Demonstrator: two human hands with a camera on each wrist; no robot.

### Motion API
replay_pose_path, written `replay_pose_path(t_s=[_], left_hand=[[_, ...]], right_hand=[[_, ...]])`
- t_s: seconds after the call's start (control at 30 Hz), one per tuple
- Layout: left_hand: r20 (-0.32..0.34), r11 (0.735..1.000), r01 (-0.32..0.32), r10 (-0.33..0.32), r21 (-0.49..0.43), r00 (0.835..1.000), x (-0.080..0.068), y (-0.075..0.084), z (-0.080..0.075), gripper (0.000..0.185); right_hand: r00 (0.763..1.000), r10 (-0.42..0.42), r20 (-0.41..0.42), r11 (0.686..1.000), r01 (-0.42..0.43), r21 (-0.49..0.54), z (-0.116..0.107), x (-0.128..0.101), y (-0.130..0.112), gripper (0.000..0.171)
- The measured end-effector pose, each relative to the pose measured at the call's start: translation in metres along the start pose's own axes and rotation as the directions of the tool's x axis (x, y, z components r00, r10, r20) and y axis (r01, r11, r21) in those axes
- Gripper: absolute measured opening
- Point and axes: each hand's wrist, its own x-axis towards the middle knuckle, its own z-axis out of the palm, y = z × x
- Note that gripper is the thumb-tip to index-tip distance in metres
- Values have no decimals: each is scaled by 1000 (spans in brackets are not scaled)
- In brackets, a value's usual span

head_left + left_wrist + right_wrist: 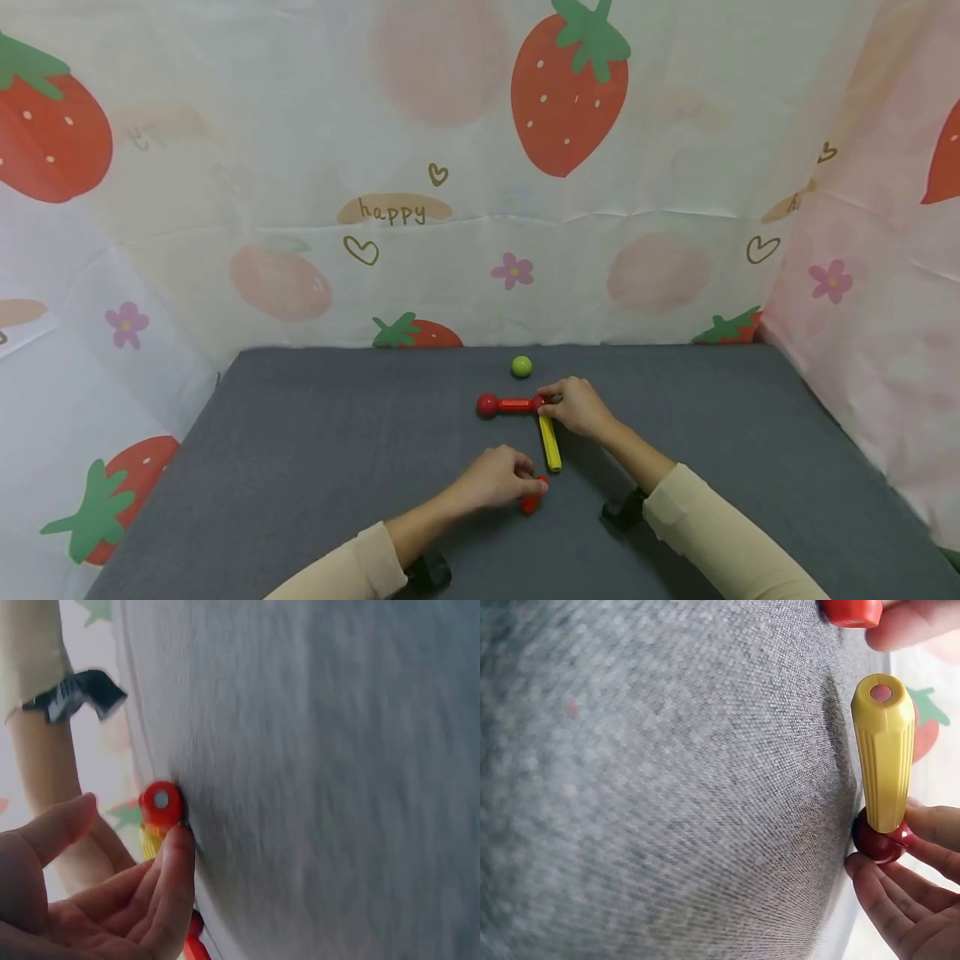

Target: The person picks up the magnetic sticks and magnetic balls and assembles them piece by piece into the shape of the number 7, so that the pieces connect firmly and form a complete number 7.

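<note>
My right hand (581, 408) pinches a dark red ball (876, 846) between thumb and fingers. A ribbed yellow rod (551, 444) with a small disc in its end meets that ball and points toward me. From the same ball a red rod (515, 406) runs left to another red ball (487, 406). Nearer to me, my left hand (491, 479) is at a loose short red rod (530, 502). In the left wrist view a fingertip touches this rod beside its round end, and the thumb stands apart from it.
A green ball (521, 367) sits near the back edge of the grey table (337, 433). Black straps with a small device (429, 573) are around both wrists. A strawberry-print cloth (450, 275) hangs behind and at both sides.
</note>
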Motion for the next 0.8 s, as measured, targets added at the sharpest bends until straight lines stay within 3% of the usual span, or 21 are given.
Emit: replay_pose_path(t_s=[0.37,0.53,0.6,0.7,0.8], left_hand=[[-47,966,-17,30,258,998,-1,16,16,26],[-35,956,-32,43,290,998,0,16,19,18],[-16,973,-18,22,231,1000,1,14,18,16],[14,997,30,-31,71,999,3,10,14,13],[46,987,93,-88,-133,995,4,6,11,11]], right_hand=[[1000,10,2,1000,-10,8,-2,-2,-1,33],[1000,15,7,1000,-15,11,-2,-2,-2,34],[1000,17,11,1000,-17,12,-2,-2,-1,34],[1000,11,12,1000,-11,3,-2,-1,-1,33],[1000,-7,5,1000,7,-13,-2,-1,-2,33]])
